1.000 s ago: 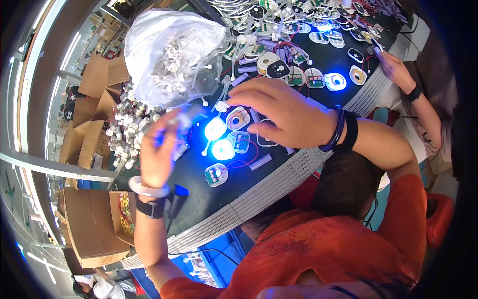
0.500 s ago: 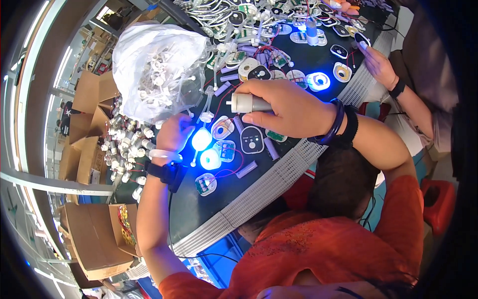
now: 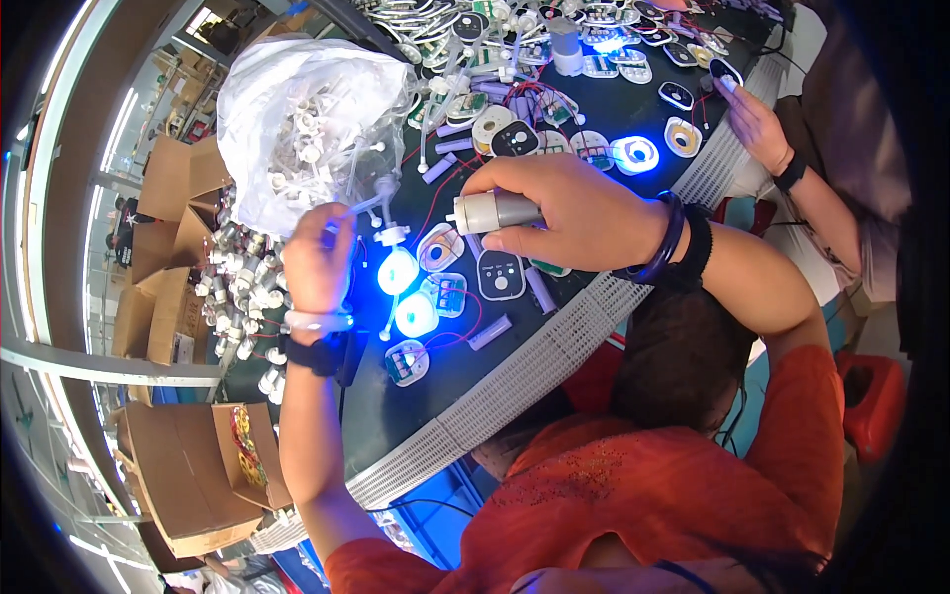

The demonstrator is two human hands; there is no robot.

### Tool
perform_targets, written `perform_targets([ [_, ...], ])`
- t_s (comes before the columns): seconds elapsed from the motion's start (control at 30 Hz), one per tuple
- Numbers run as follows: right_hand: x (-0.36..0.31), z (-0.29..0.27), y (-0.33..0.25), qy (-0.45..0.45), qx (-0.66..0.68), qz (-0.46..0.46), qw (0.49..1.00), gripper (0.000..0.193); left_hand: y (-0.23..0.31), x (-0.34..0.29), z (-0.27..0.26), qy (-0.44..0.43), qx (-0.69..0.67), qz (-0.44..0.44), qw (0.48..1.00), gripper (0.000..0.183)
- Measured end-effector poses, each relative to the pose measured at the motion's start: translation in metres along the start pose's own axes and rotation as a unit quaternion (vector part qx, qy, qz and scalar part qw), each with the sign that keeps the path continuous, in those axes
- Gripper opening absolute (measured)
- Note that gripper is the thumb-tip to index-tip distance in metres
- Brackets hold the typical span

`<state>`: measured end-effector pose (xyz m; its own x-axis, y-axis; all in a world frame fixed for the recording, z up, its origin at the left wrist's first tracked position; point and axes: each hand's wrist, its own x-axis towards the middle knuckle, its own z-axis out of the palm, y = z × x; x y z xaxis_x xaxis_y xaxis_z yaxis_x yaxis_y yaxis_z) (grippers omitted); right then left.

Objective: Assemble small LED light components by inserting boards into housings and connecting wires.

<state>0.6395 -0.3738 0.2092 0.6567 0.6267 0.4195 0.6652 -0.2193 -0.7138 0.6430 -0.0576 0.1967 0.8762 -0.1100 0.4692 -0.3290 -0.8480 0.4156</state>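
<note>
My right hand (image 3: pixel 589 218) is closed around a small cylindrical pump motor (image 3: pixel 483 213) with a whitish cap, its thin nozzle pointing left. My left hand (image 3: pixel 319 262) is beside the plastic bag, its fingers pinched on a thin translucent tube (image 3: pixel 362 209) that slants toward the white fittings. Below and right of that hand, two round lights glow blue-white: an upper light (image 3: pixel 398 271) and a lower light (image 3: pixel 416 315). A small circuit board (image 3: pixel 406 363) with red wires and a dark oval panel (image 3: pixel 501 274) lie near them.
The clear bag (image 3: pixel 242 94) holds several white plastic parts. Motors (image 3: pixel 242 292) pile up at the left, by cardboard boxes (image 3: pixel 183 465). Panels, boards and purple battery cells (image 3: pixel 489 334) cover the far table. At the right, a co-worker's hand (image 3: pixel 757 124) holds an oval panel.
My left hand has moved left from beside the glowing lights, and a translucent tube now shows at its fingers. My right hand stays nearly in place with the motor. A far upright cylinder shifted left.
</note>
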Motion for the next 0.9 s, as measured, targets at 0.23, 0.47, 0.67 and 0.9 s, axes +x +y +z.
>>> perform_targets([
  [0.23, 0.003, 0.007, -0.005, 0.01, 0.033, -0.049, 0.998, 0.034, 0.034, -0.016, -0.041, 0.157, -0.465, -0.124, 0.862, 0.019],
  [0.47, -0.002, 0.01, -0.025, 0.002, 0.097, -0.083, 0.992, 0.036, 0.083, -0.04, -0.071, 0.072, -0.624, -0.091, 0.773, 0.028],
  [0.67, -0.013, 0.018, -0.036, -0.061, 0.088, -0.092, 0.99, 0.045, 0.129, -0.089, -0.043, -0.045, -0.259, -0.067, 0.963, 0.022],
  [0.9, -0.015, 0.012, -0.046, -0.001, -0.002, -0.065, 0.998, 0.036, 0.115, -0.092, -0.027, -0.123, -0.322, -0.084, 0.935, 0.027],
])
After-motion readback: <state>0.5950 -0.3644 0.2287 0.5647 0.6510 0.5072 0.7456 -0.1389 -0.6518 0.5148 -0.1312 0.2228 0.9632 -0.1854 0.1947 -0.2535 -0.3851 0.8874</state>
